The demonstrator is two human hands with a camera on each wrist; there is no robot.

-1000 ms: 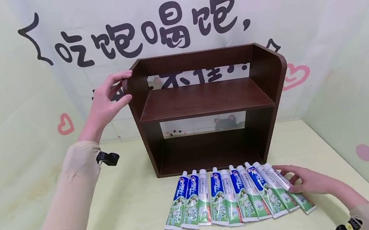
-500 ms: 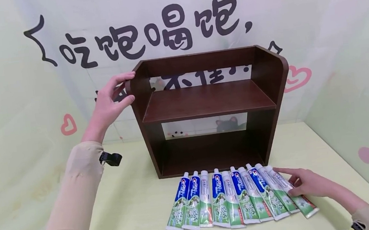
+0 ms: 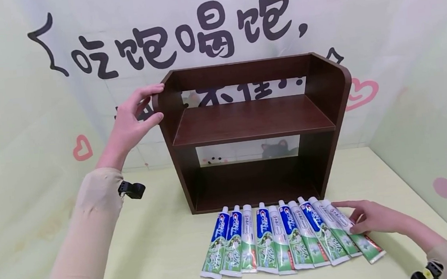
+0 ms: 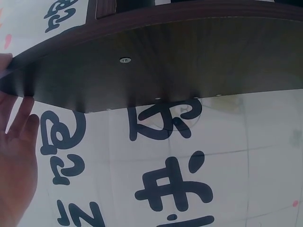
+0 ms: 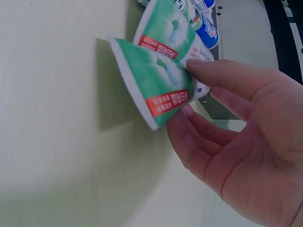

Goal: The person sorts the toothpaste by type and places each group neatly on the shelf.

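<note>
A dark brown two-tier wooden shelf (image 3: 251,119) stands on the pale table. My left hand (image 3: 126,122) holds the upper left side panel, with fingertips over its edge and the thumb at the outer side. In the left wrist view, fingers (image 4: 23,113) touch the panel's outer face. In front of the shelf lies a row of several toothpaste tubes (image 3: 266,243), caps toward the shelf. My right hand (image 3: 381,221) grips the rightmost toothpaste tube (image 3: 369,246). The right wrist view shows the thumb on top of this tube (image 5: 156,80) and fingers beneath; its crimped end casts a shadow.
Behind the shelf rises a white wall (image 3: 237,26) with large black characters. A pale green side wall (image 3: 425,93) stands along the table's right edge. Blue-and-green tubes alternate irregularly with white-and-green ones, some overlapping at the right end.
The camera view has shifted slightly. Both hands keep their places, the left on the shelf and the right on the end toothpaste tube, whose crimped end has swung slightly to the right.
</note>
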